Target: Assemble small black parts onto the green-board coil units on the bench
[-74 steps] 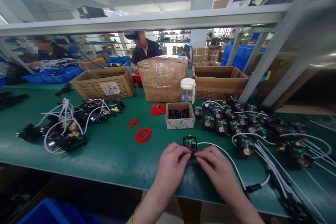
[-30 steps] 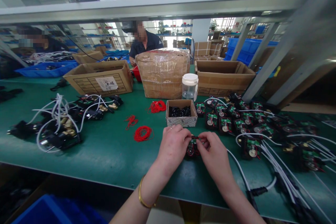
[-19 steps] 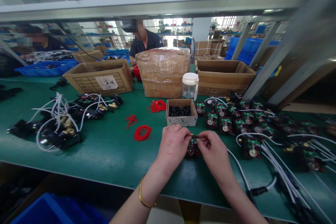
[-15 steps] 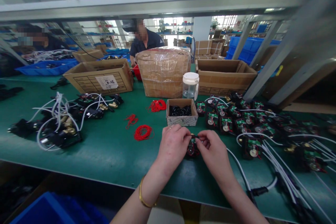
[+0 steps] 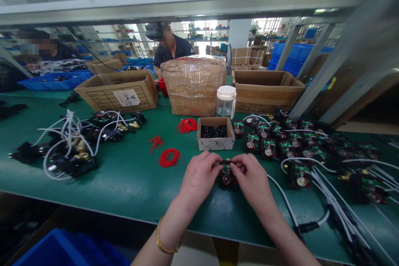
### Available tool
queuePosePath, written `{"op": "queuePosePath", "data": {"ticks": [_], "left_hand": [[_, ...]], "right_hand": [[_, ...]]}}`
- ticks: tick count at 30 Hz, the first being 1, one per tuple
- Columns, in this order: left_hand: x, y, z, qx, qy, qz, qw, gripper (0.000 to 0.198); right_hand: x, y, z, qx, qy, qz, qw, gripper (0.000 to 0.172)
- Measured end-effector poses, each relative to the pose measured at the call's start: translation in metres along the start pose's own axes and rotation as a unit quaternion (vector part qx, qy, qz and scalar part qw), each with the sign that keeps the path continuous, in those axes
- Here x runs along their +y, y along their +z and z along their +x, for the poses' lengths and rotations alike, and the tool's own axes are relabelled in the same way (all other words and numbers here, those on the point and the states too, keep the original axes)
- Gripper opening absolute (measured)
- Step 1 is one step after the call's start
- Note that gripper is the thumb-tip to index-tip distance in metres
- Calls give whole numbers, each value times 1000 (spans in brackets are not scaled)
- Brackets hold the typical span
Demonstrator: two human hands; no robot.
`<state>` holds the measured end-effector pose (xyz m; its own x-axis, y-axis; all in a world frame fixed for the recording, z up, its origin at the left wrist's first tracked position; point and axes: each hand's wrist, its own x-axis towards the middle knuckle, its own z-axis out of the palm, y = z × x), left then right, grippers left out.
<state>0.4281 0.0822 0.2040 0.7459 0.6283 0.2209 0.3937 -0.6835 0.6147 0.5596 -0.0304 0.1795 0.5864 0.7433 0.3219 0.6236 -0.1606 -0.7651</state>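
Observation:
On the green bench, a black housing (image 5: pixel 227 178) with a green circuit board and red wires lies between my hands. Along its far edge runs a small dark strip-like part (image 5: pixel 227 162). My left hand (image 5: pixel 202 173) pinches the left end of this part between thumb and fingers. From the other side, my right hand (image 5: pixel 252 174) grips its right end the same way. A white cable (image 5: pixel 283 195) runs off to the right from beneath my right hand. Just beyond the hands stands a small open carton (image 5: pixel 216 144) of black pieces.
Several similar open housings (image 5: pixel 268 147) with white cables crowd the right side. Red wire coils (image 5: pixel 169 158) lie left of my hands, and assemblies with brass fittings (image 5: pixel 81 156) farther left. A wrapped carton (image 5: pixel 195 87), a lidded jar (image 5: pixel 226 102) and a person (image 5: pixel 174 48) are beyond.
My left hand has shifted slightly left and turned, with its fingertips now at the dark part's left end. The part and the circuit board show more clearly between both hands.

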Motion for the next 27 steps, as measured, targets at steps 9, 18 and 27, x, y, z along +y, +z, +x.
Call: {"op": "queuePosePath", "data": {"ticks": [9,18,27], "left_hand": [[0,-2,-1,-37,-12,-110,993,33],[-2,2,3,7,-14,-89,996,22],[-3,9,2,43,-28,-156,986,21]], "right_hand": [[4,2,0,4,-2,-2,1000,8],[8,5,-2,15,-7,16,1000,7],[8,2,-6,11,-25,21,999,11]]}}
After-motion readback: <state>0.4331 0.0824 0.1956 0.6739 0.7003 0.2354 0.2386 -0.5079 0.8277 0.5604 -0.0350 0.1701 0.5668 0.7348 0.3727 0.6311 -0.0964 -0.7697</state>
